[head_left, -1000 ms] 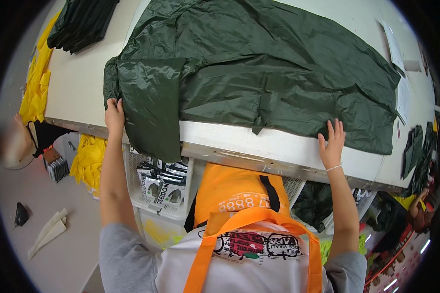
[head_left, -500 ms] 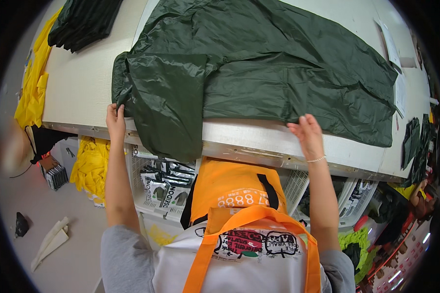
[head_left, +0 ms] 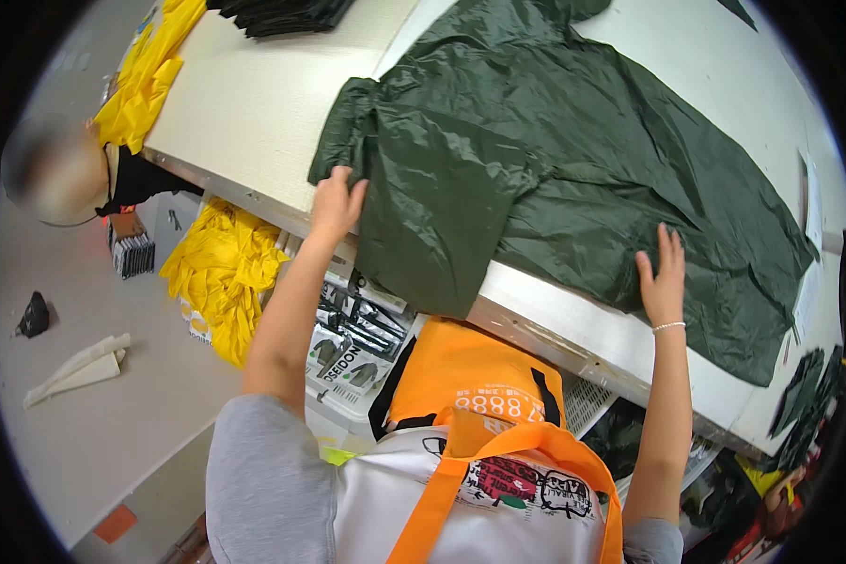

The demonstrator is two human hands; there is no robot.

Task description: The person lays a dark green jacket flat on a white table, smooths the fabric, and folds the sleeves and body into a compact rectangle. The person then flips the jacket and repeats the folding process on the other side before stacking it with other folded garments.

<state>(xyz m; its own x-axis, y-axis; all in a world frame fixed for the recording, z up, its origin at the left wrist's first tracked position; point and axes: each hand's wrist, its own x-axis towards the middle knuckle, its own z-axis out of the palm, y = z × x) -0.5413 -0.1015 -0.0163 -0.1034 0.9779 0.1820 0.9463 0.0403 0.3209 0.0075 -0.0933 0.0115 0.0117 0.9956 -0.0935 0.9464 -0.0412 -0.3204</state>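
Observation:
A dark green raincoat [head_left: 592, 141] of thin, shiny, creased fabric lies spread across the table. One sleeve [head_left: 432, 202] is folded down on its left side, and its lower end hangs past the table's front edge. At that sleeve's left edge, my left hand [head_left: 334, 209] touches the fabric with thumb and fingers apart, so it is open. My right hand [head_left: 665, 282] rests open on the coat's lower part close to the front edge, its fingers spread and pointing away from me.
The pale table [head_left: 287, 103] has a stack of folded dark garments [head_left: 287, 11] at the back and yellow fabric [head_left: 150, 80] over its left end. Below are a heap of yellow cloth [head_left: 221, 273], a white crate [head_left: 348, 395] of packaged garments and an orange bag [head_left: 479, 371]. Another person stands far left.
The view has turned, so the table now slants down to the right. My left hand has loosened its pinch on the sleeve edge. My right hand has moved onto the fabric.

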